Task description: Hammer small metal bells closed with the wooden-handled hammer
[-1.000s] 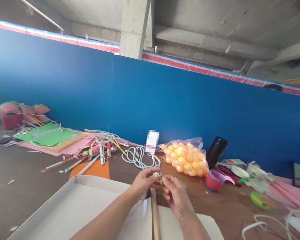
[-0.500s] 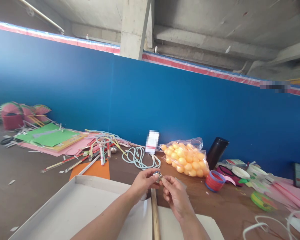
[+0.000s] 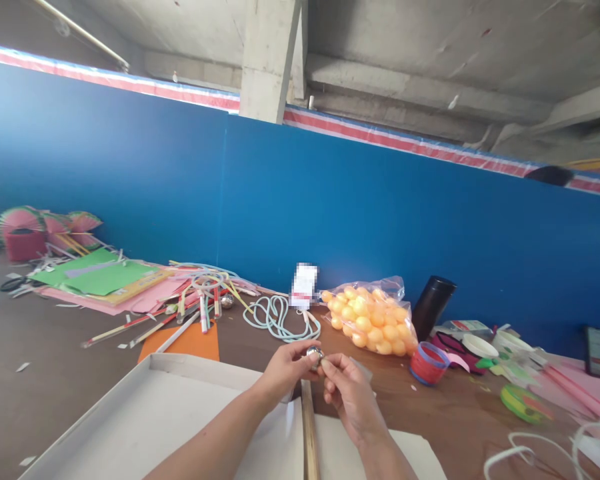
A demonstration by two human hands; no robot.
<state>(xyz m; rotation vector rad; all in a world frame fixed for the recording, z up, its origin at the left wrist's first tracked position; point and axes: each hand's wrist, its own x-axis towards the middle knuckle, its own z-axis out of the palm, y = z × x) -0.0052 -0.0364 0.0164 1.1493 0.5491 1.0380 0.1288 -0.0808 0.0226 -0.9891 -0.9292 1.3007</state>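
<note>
Between my two hands, above the desk, is a small shiny silver ball [image 3: 314,352] that looks like a jingle bell. My left hand [image 3: 293,367] grips it from the left with thumb and fingers. On the other side my right hand [image 3: 344,387] is closed, its thumb and forefinger pinching at the ball's right edge. Whether a thin thread or loop is between those fingertips is too small to tell. Below the hands a wooden stick [image 3: 310,433] runs toward me, between a white open box [image 3: 145,413] and a pale sheet of card [image 3: 370,447].
A bag of orange balls [image 3: 370,323] lies beyond my hands, near a dark cylinder [image 3: 434,307] and a red-blue ribbon roll [image 3: 429,364]. Coiled pale-blue cord [image 3: 275,320] and a second silver ball [image 3: 227,301] lie left of it. Coloured paper [image 3: 100,273] is piled far left. A blue partition [image 3: 330,200] stands behind.
My hands stay almost in place around the silver ball. The ball has turned slightly, showing more of its smooth top, and my right fingers have shifted a little.
</note>
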